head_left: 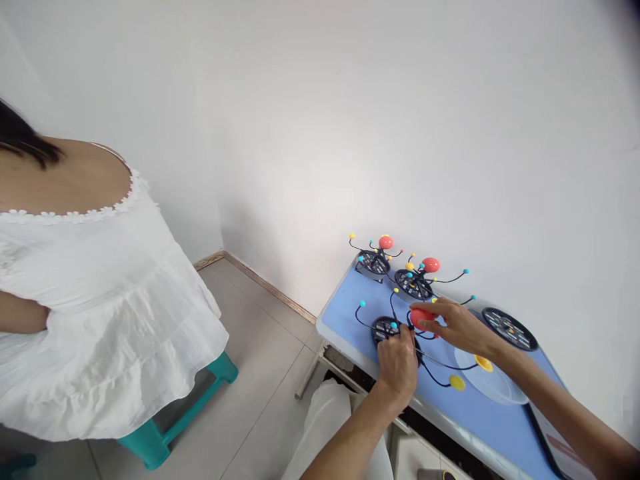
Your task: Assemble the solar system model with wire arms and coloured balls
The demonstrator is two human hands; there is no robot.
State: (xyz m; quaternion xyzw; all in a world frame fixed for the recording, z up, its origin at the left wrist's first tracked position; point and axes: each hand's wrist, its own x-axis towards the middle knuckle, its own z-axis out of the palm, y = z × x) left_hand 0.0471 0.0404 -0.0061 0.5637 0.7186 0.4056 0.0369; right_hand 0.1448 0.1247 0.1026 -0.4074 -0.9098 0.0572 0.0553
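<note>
A solar system model stands near the front edge of the blue table (345, 313), with a round black base (384, 327) and thin curved arms carrying coloured balls. My left hand (399, 363) is closed around the model's central stem, just above the base; the gripped part is mostly hidden by the fingers. My right hand (457, 325) pinches the large red ball (421, 319) at the top of the stem. Below my right forearm, a yellow ringed ball (483, 363) sits on a long arm. A yellow disc-like ball (457, 383) ends a lower arm.
Two similar models (374, 262) (414, 283) stand along the wall. At right lie another black round base (510, 328), a transparent plastic bowl (493, 387) and a dark-edged tablet-like thing (555, 440). To the left, a person in white (100, 300) sits on a green stool (150, 443).
</note>
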